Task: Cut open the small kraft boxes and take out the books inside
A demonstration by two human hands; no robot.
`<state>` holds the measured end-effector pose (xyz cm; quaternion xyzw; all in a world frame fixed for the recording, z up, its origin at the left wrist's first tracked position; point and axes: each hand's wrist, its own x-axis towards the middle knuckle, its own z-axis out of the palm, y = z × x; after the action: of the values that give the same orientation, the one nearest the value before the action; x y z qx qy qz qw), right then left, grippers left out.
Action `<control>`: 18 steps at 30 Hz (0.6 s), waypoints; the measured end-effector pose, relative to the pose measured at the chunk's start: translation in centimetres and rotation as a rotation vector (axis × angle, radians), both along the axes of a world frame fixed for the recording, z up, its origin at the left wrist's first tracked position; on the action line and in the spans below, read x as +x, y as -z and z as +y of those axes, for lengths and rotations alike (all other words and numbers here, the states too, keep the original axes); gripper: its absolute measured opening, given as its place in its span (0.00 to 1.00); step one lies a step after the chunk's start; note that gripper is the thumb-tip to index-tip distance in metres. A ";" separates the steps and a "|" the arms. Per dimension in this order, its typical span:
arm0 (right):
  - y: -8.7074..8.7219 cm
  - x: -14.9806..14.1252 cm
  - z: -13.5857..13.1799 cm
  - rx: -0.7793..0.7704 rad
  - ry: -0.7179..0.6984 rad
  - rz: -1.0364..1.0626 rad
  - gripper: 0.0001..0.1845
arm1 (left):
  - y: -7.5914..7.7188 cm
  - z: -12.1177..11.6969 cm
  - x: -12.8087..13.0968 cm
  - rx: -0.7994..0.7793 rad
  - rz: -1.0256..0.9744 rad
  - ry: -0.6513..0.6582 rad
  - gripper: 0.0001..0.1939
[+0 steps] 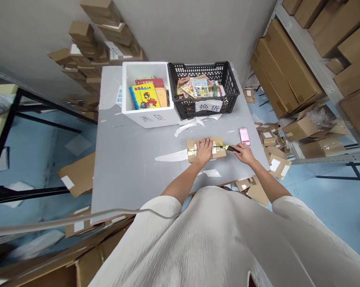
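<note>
The grey table (117,159) carries everything at hand. At its far side stand a white foam box (150,119) and, beside it, a black crate (187,105), both holding books. Nearer the person lies a small cardboard parcel (192,156), flat on the table, with shiny tape across its top.

The left hand (204,148) rests on the parcel, fingers partly spread over the top to steady it. The right hand (244,153) has its fingers closed round the handle of a black and yellow knife (233,149), its front at the parcel's right end.

I'd judge the cutting to be partway at most: a dark line shows there, perhaps a slit, perhaps shadow. The flaps are down, no contents show, and the parcel remains to be opened.
</note>
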<state>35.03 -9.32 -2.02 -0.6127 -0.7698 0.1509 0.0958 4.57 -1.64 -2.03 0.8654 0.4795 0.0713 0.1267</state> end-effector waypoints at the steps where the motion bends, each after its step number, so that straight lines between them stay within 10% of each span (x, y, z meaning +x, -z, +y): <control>1: -0.2 0.4 0.0 0.002 -0.001 -0.018 0.32 | 0.0 0.0 0.0 -0.001 0.002 0.001 0.31; 18: 0.5 2.1 0.9 -0.007 -0.065 0.091 0.34 | 0.2 -0.4 0.0 -0.029 0.001 -0.009 0.34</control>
<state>37.10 -8.37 -2.54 -0.5801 -0.7838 0.1842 0.1235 4.56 -2.05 -2.27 0.8614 0.4844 0.0646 0.1387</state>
